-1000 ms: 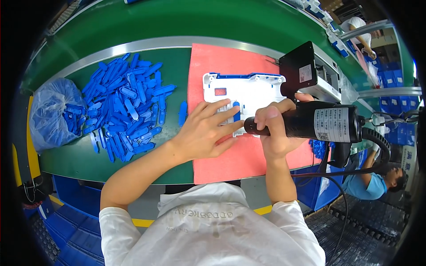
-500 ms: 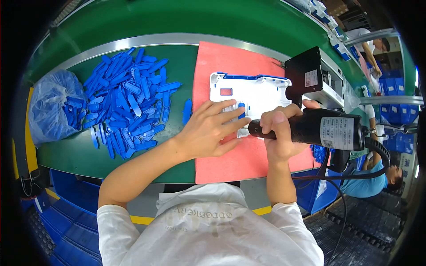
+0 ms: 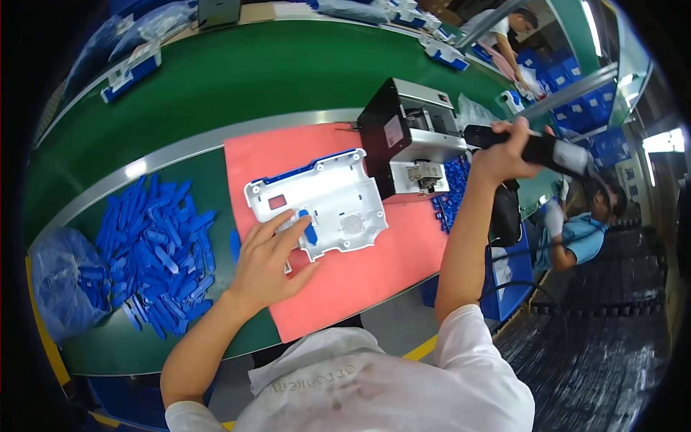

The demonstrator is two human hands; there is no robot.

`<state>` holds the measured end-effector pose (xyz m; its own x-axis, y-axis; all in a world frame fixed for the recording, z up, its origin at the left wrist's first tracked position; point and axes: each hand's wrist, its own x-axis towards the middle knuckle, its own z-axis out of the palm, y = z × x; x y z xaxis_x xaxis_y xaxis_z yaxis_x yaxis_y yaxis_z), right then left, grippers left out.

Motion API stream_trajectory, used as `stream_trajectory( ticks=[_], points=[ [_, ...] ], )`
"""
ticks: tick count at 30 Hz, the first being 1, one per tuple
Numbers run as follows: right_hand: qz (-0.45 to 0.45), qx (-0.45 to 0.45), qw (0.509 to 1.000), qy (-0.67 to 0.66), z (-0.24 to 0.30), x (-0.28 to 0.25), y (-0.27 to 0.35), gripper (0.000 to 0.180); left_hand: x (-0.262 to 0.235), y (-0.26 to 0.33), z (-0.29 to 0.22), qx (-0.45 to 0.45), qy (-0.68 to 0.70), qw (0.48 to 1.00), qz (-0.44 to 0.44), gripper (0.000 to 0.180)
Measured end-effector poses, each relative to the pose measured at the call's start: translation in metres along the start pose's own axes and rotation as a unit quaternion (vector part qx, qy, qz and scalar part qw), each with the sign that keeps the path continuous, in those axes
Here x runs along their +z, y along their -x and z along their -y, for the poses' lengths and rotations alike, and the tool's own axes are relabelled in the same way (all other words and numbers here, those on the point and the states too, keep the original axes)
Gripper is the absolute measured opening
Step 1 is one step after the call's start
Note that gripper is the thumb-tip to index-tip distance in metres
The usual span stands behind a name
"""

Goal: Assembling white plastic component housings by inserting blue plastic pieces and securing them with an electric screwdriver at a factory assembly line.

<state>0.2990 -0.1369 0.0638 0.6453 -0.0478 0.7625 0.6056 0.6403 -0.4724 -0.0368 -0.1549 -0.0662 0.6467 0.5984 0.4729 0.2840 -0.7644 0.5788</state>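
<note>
A white plastic housing with a blue edge lies inner side up on a pink mat. My left hand rests on its near left part with the fingers spread. The fingertips touch a small blue elongated plastic piece set in the housing. Off to the right, my right hand is wrapped round a black electric screwdriver. The tool is held in the air, its front end beside a black and silver screw feeder. Its bit is too blurred to make out.
A heap of blue plastic pieces lies at the left beside a clear bag of more. Small blue parts lie right of the feeder. Beyond runs a green conveyor. A co-worker in blue sits at the right.
My right hand has lifted the screwdriver off the housing and carried it right, beside the screw feeder. My left hand stays on the housing. The whole view has turned and shifted.
</note>
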Motion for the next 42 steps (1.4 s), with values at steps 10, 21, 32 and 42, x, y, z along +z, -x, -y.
stream_trajectory(
  ticks=[10,21,32,42],
  points=[
    [0.12,0.099,0.981,-0.116,0.067,-0.041,0.013,0.048,0.003,0.003,0.003,-0.019,-0.009,1.0,-0.005,0.063],
    [0.228,0.181,0.956,0.028,0.039,-0.046,0.058,0.043,0.001,0.0,0.001,-0.011,-0.021,1.0,-0.011,0.062],
    [0.185,0.149,0.97,-0.047,0.038,-0.038,0.049,0.042,-0.002,0.001,-0.002,-0.005,-0.006,1.0,-0.006,0.059],
    [0.248,0.246,0.928,-0.133,0.091,-0.02,0.083,0.051,0.0,0.004,0.007,0.01,-0.005,1.0,0.0,0.06]
  ],
)
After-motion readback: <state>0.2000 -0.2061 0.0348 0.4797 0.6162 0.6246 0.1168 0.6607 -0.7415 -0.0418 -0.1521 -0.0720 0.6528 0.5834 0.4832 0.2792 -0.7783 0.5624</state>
